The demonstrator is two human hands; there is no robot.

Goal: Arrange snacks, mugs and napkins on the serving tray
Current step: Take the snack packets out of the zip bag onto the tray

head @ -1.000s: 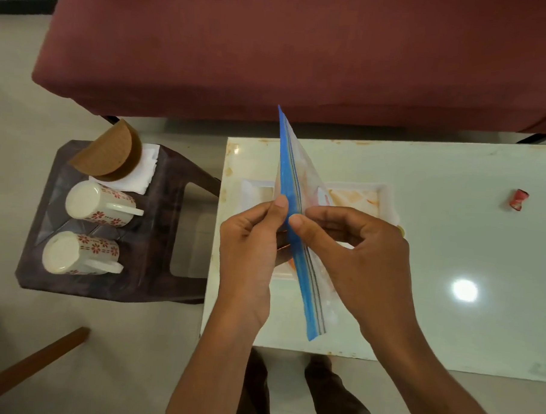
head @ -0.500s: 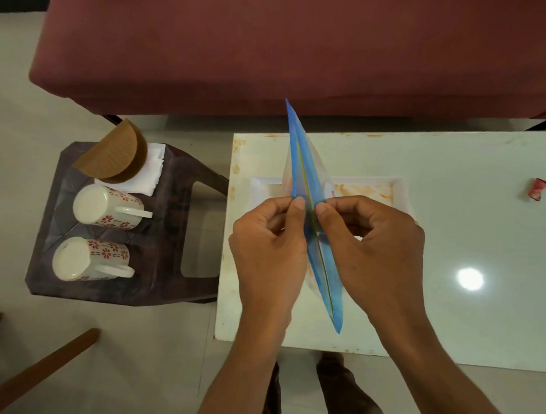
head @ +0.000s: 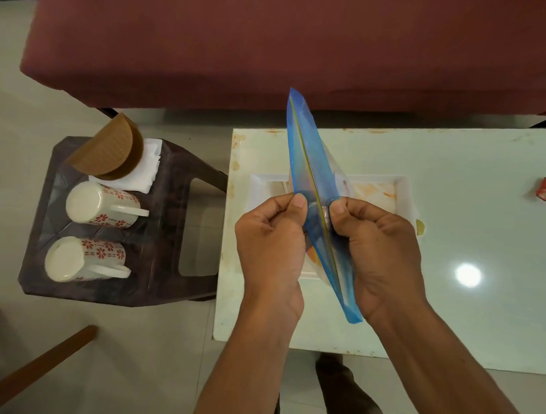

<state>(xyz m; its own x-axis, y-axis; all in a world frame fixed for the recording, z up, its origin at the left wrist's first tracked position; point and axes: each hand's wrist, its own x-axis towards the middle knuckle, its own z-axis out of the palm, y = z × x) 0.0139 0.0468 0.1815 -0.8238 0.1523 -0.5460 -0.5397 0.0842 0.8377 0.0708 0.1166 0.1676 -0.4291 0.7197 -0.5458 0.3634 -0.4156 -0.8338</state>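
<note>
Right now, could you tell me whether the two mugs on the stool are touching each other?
Apart. The head view shows dark stool surface between the farther mug and the nearer mug.

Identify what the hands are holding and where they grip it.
Both hands, left hand and right hand, pinch a zip bag at its blue top strip, one on each side.

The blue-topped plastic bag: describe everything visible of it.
The plastic bag is clear and thin, with a blue band along its top edge and a thin yellowish line down that band. It is held edge-up over the white tray, running from far to near. The left hand and right hand pinch the band from either side at its middle. Something orange shows faintly inside.
</note>
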